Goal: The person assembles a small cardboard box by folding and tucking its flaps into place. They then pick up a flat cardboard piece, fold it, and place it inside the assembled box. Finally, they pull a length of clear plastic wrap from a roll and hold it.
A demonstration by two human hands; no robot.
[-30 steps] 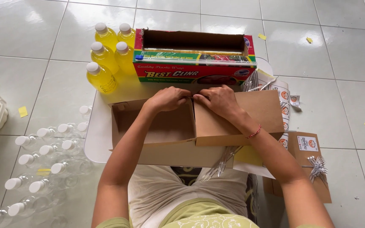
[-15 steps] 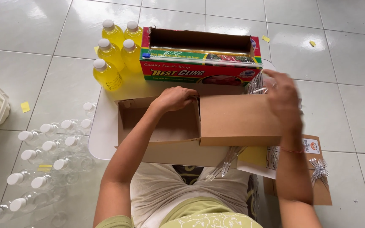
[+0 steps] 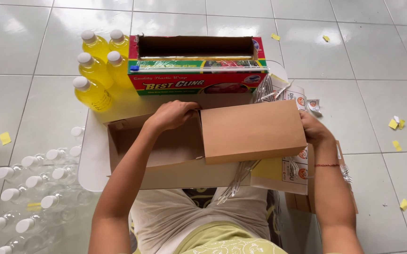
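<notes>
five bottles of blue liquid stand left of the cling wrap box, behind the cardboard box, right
Not quite: the head view shows the five bottles hold yellow liquid, not blue. They do stand left of the cling wrap box, behind the cardboard box.

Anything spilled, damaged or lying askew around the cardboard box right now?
Nothing spilled or broken. Odd bits: yellow paper scraps litter the floor tiles on the right, and empty clear bottles lie tipped over on the left. The cardboard box has one flap down; the left hand rests on its back edge, the right hand at its right end.

White tiled floor (image 3: 39, 47); empty clear bottles (image 3: 29, 188), yellow paper scraps (image 3: 396, 124) on it
</notes>
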